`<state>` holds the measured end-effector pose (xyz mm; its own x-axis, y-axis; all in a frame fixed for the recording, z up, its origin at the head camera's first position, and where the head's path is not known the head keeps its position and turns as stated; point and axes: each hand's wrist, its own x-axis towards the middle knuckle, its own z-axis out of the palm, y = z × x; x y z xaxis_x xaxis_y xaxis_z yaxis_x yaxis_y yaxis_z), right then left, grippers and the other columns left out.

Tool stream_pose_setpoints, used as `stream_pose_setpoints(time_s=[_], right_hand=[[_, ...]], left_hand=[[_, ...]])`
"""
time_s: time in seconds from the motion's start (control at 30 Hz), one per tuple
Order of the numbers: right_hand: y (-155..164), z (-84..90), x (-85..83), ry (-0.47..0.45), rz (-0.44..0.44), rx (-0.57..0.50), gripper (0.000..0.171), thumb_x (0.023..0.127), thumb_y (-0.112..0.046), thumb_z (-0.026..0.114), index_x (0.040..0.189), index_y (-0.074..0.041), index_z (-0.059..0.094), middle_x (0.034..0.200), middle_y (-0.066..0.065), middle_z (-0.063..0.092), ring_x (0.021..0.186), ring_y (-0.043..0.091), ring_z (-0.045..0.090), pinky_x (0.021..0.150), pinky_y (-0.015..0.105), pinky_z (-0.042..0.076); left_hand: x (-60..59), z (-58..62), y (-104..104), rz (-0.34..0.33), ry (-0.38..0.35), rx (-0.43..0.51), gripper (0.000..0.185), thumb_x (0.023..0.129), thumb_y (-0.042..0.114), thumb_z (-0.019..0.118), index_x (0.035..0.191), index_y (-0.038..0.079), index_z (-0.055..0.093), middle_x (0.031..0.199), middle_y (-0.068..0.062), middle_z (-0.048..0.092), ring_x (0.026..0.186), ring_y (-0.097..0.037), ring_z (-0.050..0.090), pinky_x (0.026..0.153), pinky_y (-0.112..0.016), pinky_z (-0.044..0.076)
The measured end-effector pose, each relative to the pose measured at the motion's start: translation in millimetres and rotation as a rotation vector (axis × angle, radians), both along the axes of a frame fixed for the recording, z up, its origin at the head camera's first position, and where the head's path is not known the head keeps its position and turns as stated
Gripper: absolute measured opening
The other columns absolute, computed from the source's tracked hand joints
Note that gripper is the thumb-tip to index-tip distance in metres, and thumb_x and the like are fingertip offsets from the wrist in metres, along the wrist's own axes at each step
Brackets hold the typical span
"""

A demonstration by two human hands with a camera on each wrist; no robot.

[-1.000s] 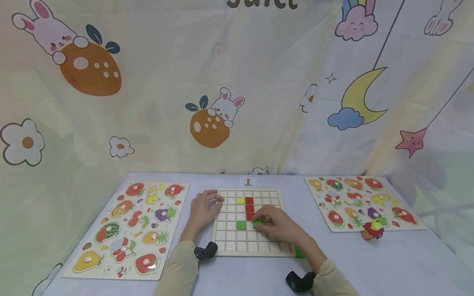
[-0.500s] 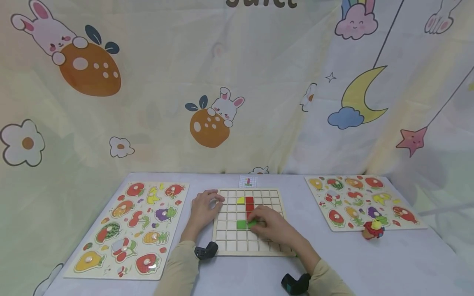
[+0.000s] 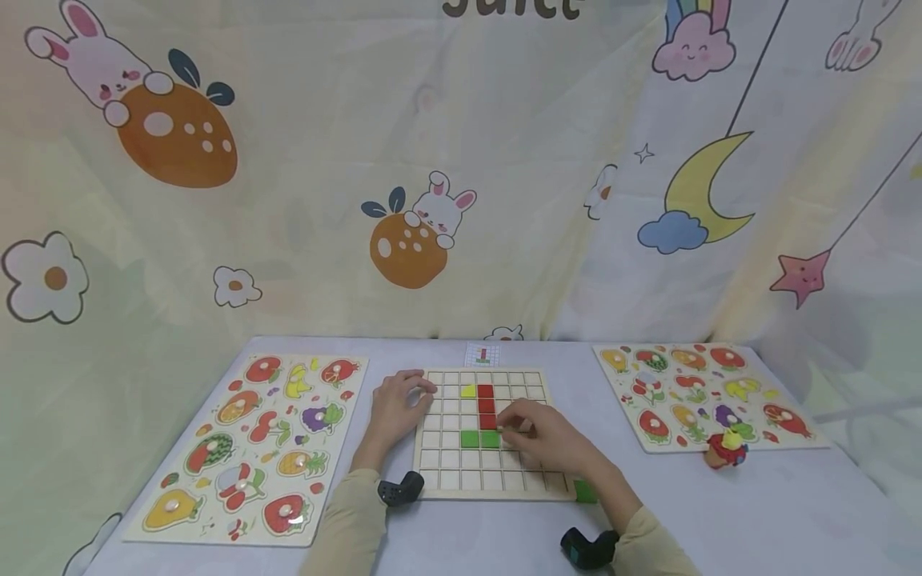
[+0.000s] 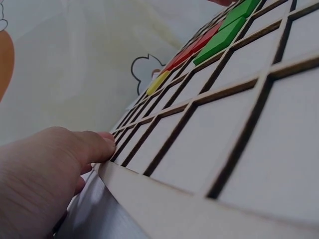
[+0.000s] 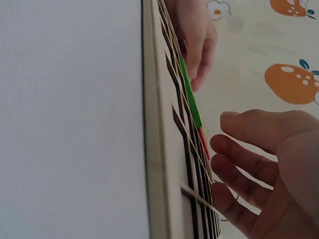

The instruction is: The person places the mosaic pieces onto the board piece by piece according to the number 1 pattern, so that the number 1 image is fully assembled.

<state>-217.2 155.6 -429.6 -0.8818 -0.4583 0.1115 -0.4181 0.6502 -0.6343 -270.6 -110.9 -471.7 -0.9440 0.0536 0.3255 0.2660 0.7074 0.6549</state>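
The right hand (image 3: 543,438) rests on the square wooden grid board (image 3: 441,472), its fingers (image 5: 239,157) loose and gripping nothing, just right of the right-hand green square tile (image 3: 491,438), which lies in its cell beside a second green tile (image 3: 470,438) and below the red tiles (image 3: 486,404). The left hand (image 3: 394,408) presses the board's left edge with relaxed fingers. A dragging finger could probably tip that tile out.
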Motion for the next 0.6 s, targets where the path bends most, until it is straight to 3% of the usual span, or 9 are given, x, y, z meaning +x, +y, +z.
stream_pose_setpoints(time_s=[0.37, 0.6], right_hand=[[38, 4.6, 10.4, -0.023, -0.064, 0.043, 0.017, 0.091, -0.024, 0.062, 0.106, -0.018, 0.064, 0.091, -0.009, 0.060, 0.083, 0.009, 0.054, 0.072, 0.020, 0.047], [65, 2.2, 22.0, -0.054, -0.040, 0.033, 0.018, 0.091, -0.023, 0.061, 0.107, -0.014, 0.062, 0.092, -0.005, 0.061, 0.081, 0.006, 0.054, 0.070, 0.020, 0.048]], left_hand=[[-1.7, -1.5, 3, 0.004, -0.007, -0.008, 0.009, 0.084, 0.021, 0.067, 0.092, 0.024, 0.071, 0.129, -0.005, 0.060, 0.120, -0.032, 0.050, 0.099, -0.055, 0.032], [-3.1, -0.8, 1, 0.013, -0.013, -0.009, 0.009, 0.085, 0.021, 0.067, 0.092, 0.024, 0.070, 0.129, -0.005, 0.059, 0.121, -0.033, 0.049, 0.100, -0.054, 0.031]])
